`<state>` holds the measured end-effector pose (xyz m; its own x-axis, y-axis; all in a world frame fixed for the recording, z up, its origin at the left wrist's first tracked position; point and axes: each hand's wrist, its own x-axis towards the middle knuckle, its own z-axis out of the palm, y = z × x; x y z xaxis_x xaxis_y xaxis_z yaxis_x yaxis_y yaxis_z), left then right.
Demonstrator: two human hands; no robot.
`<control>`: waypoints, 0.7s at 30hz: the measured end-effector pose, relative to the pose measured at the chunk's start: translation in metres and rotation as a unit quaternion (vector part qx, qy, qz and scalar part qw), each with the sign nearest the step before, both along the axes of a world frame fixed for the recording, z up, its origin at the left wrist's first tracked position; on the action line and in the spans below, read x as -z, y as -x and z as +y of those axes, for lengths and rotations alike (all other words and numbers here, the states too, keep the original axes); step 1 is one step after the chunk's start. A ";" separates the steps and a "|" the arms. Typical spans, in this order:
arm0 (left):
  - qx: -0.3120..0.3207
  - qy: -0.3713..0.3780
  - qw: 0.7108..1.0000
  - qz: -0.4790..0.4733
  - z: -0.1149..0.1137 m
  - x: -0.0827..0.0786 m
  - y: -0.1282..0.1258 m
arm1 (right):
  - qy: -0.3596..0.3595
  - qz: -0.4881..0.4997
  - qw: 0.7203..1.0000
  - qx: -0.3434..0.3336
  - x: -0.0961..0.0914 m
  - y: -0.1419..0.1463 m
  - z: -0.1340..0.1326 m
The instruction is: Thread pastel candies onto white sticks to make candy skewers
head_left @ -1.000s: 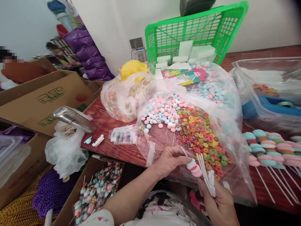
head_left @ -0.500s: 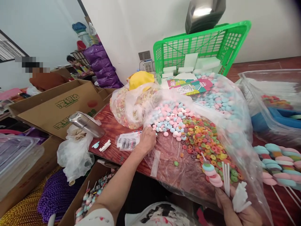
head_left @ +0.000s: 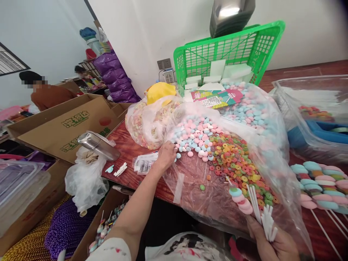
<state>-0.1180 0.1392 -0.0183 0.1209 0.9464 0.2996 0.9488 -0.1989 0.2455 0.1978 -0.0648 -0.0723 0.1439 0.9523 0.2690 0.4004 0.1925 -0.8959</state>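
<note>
My left hand rests at the left edge of a pile of pink, blue and white disc candies, its fingers curled in; whatever may be in them is hidden. In my right hand, at the lower right, is a bunch of white paper sticks. It also grips a candy skewer, threaded with pink and blue discs and a darker ring near the tip. Loose ring candies in red, orange, yellow and green lie between both hands on clear plastic sheeting.
Finished-looking candy skewers lie at the right beside a clear plastic bin. A green basket stands at the back. Left are a steel flask, a plastic bag and cardboard boxes. A person sits beyond.
The view has shifted slightly. My left hand stays at the candy pile's edge with fingers curled. My right hand still holds the sticks and skewer, the sticks turned a little.
</note>
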 end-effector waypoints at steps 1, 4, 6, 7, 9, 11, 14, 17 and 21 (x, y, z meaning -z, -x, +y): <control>0.005 -0.004 1.000 0.003 -0.001 0.001 -0.001 | -0.005 0.000 1.000 -0.003 0.001 0.000 0.000; 0.031 -0.019 0.999 0.010 -0.009 0.004 -0.004 | -0.015 -0.002 1.000 -0.012 0.003 -0.001 -0.001; 0.052 -0.026 0.998 0.014 -0.017 0.007 -0.006 | -0.012 -0.004 1.000 -0.015 0.004 -0.002 -0.002; 0.064 -0.029 0.997 0.016 -0.021 0.009 -0.007 | -0.012 -0.003 1.000 -0.016 0.005 -0.003 -0.002; 0.086 -0.033 0.996 0.016 -0.028 0.012 -0.009 | -0.020 -0.001 1.000 -0.017 0.008 -0.004 -0.002; 0.103 -0.035 0.994 0.014 -0.033 0.014 -0.008 | -0.031 -0.006 0.999 -0.016 0.010 -0.006 -0.002; 0.109 -0.031 0.994 0.009 -0.033 0.016 -0.006 | -0.031 -0.022 0.999 -0.025 0.012 -0.007 -0.002; 0.107 -0.010 0.994 0.006 -0.026 0.016 -0.005 | -0.034 -0.034 0.998 -0.037 0.009 -0.006 0.000; 0.121 0.027 0.992 0.013 -0.017 0.010 -0.010 | -0.044 -0.042 0.998 -0.004 0.004 0.001 0.001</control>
